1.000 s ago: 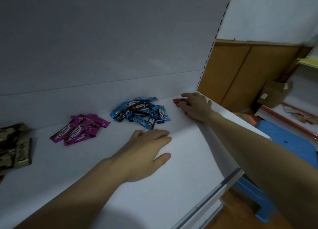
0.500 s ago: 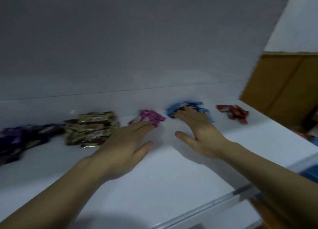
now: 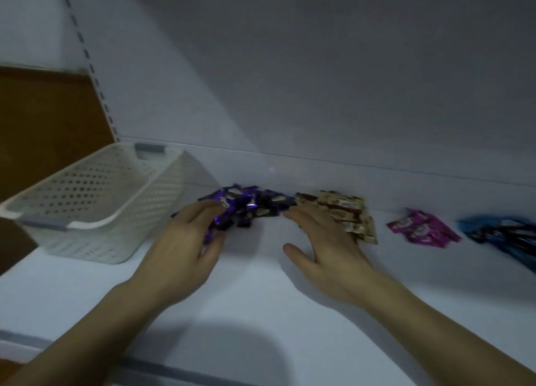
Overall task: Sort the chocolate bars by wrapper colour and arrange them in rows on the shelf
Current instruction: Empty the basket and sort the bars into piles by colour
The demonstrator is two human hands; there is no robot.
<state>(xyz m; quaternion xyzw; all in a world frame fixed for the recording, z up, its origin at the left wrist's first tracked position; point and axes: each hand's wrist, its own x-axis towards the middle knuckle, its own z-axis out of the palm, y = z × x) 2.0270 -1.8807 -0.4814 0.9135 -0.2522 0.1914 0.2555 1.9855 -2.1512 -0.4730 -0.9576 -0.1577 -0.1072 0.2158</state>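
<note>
and the view has swung left along the shelf (image 3: 261, 313): a second ago the right hand was out at the red bars, half a second ago both hands were on the magenta and blue heaps, and now a white plastic basket (image 3: 136, 226) has come into sight and the hands have travelled back toward it. that reads as a sweep down the line, pile by pile, with the colours grouped but not yet in rows. the left hand (image 3: 185, 240) is released, fingers laid loosely over the purple bars (image 3: 246, 204) just right of the basket, gripping nothing. the right hand (image 3: 327, 240) is spread flat, thumb wide, fingertips on the gold bars (image 3: 348, 208) next along. the magenta bars (image 3: 422, 229) and the blue bars (image 3: 499, 235) lie farther from the basket, untouched.
</note>
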